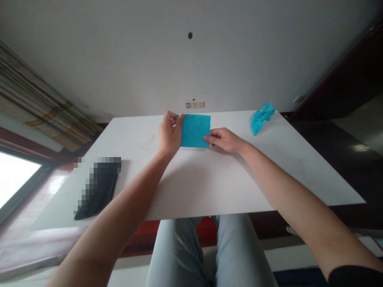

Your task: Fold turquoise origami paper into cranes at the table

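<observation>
A square sheet of blue paper is held up a little above the white table, its face turned toward me. My left hand grips it at the upper left, thumb in front and fingers partly behind. At the lower right edge, my right hand pinches the paper between thumb and fingers. Whether the sheet is a single layer or folded, I cannot tell. Some folded blue paper figures lie at the far right of the table, apart from both hands.
Both forearms reach over the white table, whose far edge is near a grey wall with sockets. A dark, partly pixelated object lies on the left side. Curtains hang at the left.
</observation>
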The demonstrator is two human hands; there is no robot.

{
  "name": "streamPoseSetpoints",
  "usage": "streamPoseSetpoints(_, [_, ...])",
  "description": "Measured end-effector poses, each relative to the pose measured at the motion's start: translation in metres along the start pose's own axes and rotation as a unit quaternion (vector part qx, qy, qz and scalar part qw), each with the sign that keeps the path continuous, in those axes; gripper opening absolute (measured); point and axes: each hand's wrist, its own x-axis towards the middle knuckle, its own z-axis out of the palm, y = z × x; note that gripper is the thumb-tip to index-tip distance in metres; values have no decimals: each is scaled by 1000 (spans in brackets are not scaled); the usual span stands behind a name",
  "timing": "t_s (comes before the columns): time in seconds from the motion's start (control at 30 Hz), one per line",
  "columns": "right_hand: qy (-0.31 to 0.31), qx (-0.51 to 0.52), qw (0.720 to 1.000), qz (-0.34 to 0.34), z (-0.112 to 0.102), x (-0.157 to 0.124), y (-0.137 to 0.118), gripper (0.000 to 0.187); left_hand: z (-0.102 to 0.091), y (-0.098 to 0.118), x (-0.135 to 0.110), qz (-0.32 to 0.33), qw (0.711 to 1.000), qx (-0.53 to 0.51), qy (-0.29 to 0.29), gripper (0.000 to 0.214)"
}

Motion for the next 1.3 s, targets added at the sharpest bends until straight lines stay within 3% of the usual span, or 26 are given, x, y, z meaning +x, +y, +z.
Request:
streamPoseSetpoints(0.2, [79, -25, 995, -54, -8, 1, 1, 75, 2, -6, 1, 10, 999, -22, -33, 74])
streamPoseSetpoints(0.37, [75, 0, 994, -82, -11, 1, 1, 70, 1, -7, 4, 25, 999, -29, -12, 71])
streamPoseSetpoints(0.63, [117, -50, 989, -70, -13, 2, 5, 75, 1, 3, -3, 1, 997, 19, -69, 53])
streamPoseSetpoints(0.8, [117, -43, 990, -70, -14, 4, 8, 78, 0, 3, -3, -25, 994, -17, -102, 46])
streamPoseSetpoints(1.0, [180, -6, 982, -58, -23, 9, 19, 74, 1, 0, 0, 10, 984, -85, -158, 53])
streamPoseSetpoints(1.3, [215, 76, 973, -20, -24, 11, 21, 79, 2, -2, 0, 36, 962, -155, -223, 57])
